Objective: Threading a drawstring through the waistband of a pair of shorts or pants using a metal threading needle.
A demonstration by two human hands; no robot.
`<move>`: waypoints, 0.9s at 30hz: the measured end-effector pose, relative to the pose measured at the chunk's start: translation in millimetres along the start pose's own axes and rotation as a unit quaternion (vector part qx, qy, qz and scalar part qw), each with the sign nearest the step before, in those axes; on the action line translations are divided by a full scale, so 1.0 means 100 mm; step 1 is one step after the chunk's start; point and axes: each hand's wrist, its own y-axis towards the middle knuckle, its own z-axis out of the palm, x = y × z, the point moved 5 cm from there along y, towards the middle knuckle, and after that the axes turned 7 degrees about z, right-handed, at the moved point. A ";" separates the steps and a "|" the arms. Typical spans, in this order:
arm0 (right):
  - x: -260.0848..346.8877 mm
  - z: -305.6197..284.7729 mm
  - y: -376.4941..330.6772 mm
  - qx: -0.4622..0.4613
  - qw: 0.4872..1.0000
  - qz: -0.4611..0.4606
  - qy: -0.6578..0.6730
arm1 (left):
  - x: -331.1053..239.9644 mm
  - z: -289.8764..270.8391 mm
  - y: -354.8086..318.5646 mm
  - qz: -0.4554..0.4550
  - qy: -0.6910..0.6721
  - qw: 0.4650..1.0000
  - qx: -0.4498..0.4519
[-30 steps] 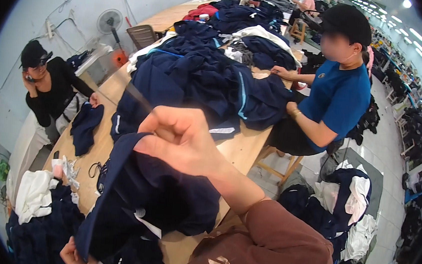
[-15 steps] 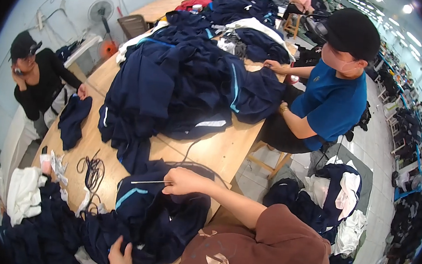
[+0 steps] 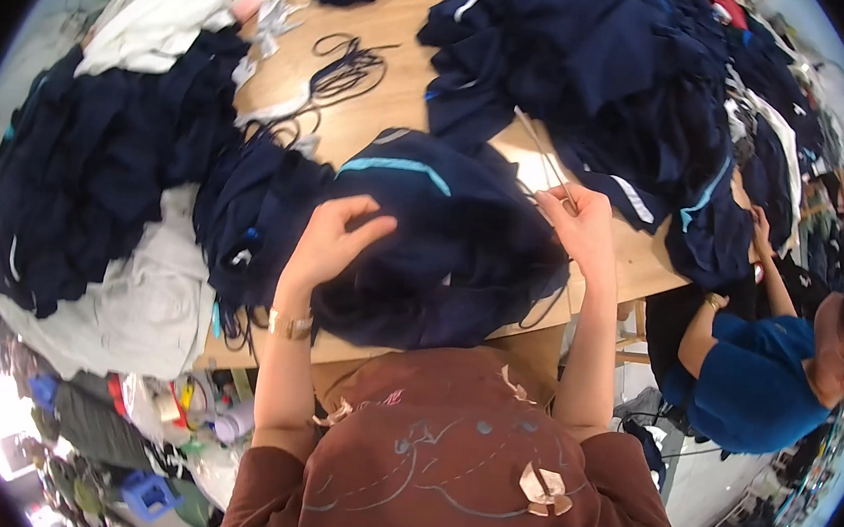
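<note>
The navy garment (image 3: 444, 245) lay bunched on the wooden table (image 3: 395, 111) between both hands. The left hand (image 3: 329, 240) rested on it, fingers loosely curled (gripping nothing); the right hand (image 3: 578, 227) pinched a thin rod (image 3: 544, 159) at the garment's right edge.

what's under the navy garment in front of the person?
The navy garment lies on the wooden table, bare around its edges. The left hand rests on top. Whatever sits beneath the bunched fabric is covered.

garment (image 3: 443, 255) hides left fingers (image 3: 343, 247); rod (image 3: 544, 159) blurred.
</note>
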 end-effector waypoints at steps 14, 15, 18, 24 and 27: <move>0.37 0.37 -0.27 0.206 0.904 0.036 0.373 | 0.66 -0.07 -0.16 -0.045 -0.064 0.994 -0.070; 0.34 0.59 -0.27 0.240 0.900 0.029 0.363 | 0.67 -0.06 -0.16 -0.047 -0.063 0.994 -0.071; 0.29 1.09 -0.29 0.248 0.937 0.042 0.240 | 0.66 -0.08 -0.15 -0.059 -0.092 0.989 -0.097; -0.04 0.80 0.12 0.126 0.985 -0.064 0.103 | 0.56 -0.33 -0.16 -0.032 -0.065 0.989 -0.127; 0.15 0.36 0.19 0.112 0.978 -0.016 0.174 | 0.45 -0.46 -0.14 -0.026 -0.007 0.992 -0.127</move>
